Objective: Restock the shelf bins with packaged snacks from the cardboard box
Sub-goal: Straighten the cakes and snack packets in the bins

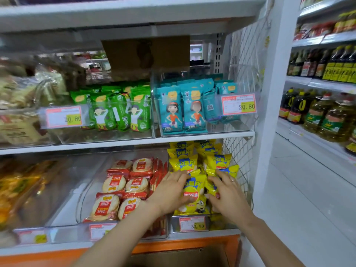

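Both my hands lie on the yellow snack packets (194, 189) in the lower right clear bin (173, 224). My left hand (171, 191) rests flat on the front packet's left side, fingers straight. On the right side of the same pile my right hand (227, 195) presses with spread fingers; a ring shows on one finger. More yellow packets (183, 162) are piled behind. The cardboard box (183, 257) shows at the bottom edge, below the orange shelf base, its inside dark.
Left of the yellow bin stands a bin of red rice-cracker packs (123, 189). The shelf above holds green packets (119, 110) and teal packets (185, 110) in clear bins. A wire mesh panel (244, 151) closes the shelf's right end. Oil bottles (317, 116) line the aisle's right shelves.
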Action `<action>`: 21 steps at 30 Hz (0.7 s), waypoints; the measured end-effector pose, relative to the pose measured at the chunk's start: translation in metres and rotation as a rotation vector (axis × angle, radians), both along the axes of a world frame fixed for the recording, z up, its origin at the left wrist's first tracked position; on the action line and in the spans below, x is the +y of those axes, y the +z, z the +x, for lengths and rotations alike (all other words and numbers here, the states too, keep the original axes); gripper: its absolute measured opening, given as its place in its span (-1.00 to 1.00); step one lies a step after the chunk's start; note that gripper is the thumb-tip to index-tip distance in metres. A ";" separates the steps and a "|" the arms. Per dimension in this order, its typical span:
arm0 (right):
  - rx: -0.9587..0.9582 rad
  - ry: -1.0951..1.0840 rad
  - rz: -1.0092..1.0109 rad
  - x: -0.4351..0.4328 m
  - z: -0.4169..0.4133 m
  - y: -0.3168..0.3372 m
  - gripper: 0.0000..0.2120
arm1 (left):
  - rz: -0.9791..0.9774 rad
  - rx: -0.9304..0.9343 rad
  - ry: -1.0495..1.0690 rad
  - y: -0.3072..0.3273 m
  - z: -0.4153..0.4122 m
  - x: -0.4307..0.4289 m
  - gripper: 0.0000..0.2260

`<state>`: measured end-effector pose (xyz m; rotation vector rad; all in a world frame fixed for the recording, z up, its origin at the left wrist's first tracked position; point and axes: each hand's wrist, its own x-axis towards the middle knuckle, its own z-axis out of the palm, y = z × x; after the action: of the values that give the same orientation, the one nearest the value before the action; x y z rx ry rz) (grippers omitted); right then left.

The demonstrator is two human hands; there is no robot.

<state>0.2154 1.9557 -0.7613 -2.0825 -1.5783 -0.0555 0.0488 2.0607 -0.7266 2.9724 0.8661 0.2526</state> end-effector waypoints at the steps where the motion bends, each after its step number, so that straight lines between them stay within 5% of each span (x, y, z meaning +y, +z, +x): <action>1: 0.014 0.011 0.024 -0.003 -0.005 0.003 -0.52 | 0.001 -0.031 -0.012 0.003 -0.007 -0.004 -0.40; 7: 0.181 0.141 0.222 -0.020 -0.036 0.032 -0.67 | 0.040 -0.258 -0.071 0.050 -0.046 -0.016 -0.37; 12: 0.252 0.232 0.364 -0.019 -0.056 0.094 -0.75 | 0.101 -0.460 -0.129 0.108 -0.075 -0.015 -0.54; 21: -0.050 0.278 0.491 0.004 -0.034 0.226 -0.79 | 0.199 -0.586 -0.132 0.194 -0.077 0.013 -0.66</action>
<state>0.1813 1.9598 -0.5350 -1.4875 -1.6678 -0.3602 -0.0278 2.0736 -0.5330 2.8295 0.5928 1.1846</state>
